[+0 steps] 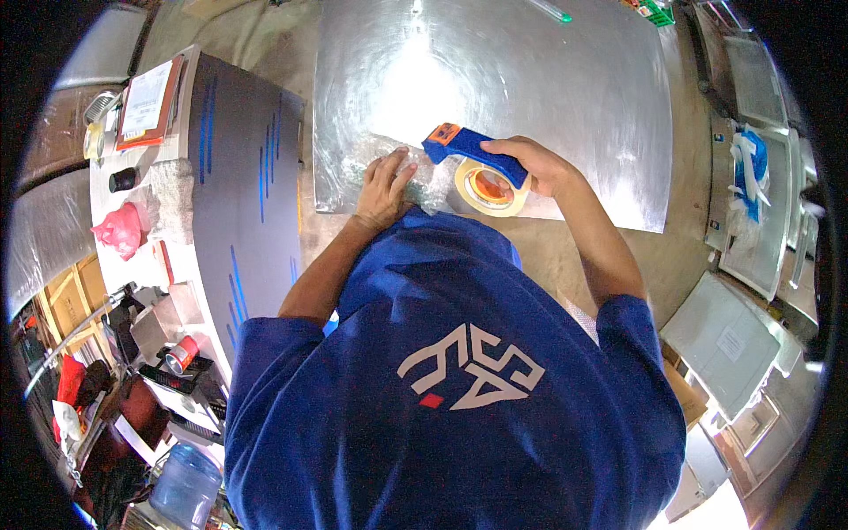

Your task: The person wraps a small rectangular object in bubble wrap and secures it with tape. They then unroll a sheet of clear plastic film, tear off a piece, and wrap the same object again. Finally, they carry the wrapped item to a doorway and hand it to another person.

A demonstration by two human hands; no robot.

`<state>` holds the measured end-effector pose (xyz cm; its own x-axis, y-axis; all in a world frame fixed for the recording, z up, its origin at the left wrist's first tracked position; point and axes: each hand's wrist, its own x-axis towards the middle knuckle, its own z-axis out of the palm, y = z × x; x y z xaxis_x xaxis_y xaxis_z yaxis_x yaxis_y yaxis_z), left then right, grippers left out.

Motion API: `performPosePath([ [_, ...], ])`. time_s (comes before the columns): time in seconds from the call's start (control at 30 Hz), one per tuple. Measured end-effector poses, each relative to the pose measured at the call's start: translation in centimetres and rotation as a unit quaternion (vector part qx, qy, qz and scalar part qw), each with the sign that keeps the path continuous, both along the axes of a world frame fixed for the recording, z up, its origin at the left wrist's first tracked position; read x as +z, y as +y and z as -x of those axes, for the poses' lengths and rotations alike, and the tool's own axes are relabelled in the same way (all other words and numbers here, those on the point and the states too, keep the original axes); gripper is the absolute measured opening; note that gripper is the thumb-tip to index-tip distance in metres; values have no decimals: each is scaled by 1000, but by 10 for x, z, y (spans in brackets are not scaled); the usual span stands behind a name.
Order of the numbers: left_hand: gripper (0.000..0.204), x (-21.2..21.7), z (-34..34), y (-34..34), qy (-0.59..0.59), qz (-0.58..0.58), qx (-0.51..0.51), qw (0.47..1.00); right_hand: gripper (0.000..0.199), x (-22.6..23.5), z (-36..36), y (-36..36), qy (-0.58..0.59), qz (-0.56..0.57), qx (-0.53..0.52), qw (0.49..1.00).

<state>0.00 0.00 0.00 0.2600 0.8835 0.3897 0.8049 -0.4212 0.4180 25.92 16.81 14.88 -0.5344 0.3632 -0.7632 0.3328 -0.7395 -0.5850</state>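
Note:
My right hand (544, 168) is wrapped round the handle of a blue tape dispenser (481, 152), which has an orange patch at its far end. A wide roll of pale tape (467, 196) with an orange hub sits on it. Just left of the dispenser, my left hand (382, 190) rests with its fingers apart on a crumpled clear plastic wrapping (431, 187). Whatever lies inside the wrapping is hard to make out through the shine. Both hands are at the near edge of a shiny metal table (583, 106).
A grey cabinet (243, 159) stands to the left; its top carries a pink bag (119, 231), a black cup (123, 179) and papers (148, 99). A green-tipped item (556, 12) lies at the table's far side. Pale panels (726, 344) lean at right; a blue water jug (185, 484) is lower left.

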Motion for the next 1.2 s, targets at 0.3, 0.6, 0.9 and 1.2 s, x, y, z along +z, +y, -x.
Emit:
performPosePath([
  [0.3,102,-7,1,8,-65,-83,1,994,42,-2,65,39,-106,-32,284,953],
  [0.6,101,13,15,13,-106,-21,29,994,42,19,69,39,-130,68,226,963],
  [0.9,99,26,23,12,-89,34,35,995,50,22,44,41,-80,12,272,959],
  [1.2,91,49,15,17,-63,59,5,996,50,-36,4,29,-27,18,206,978],
])
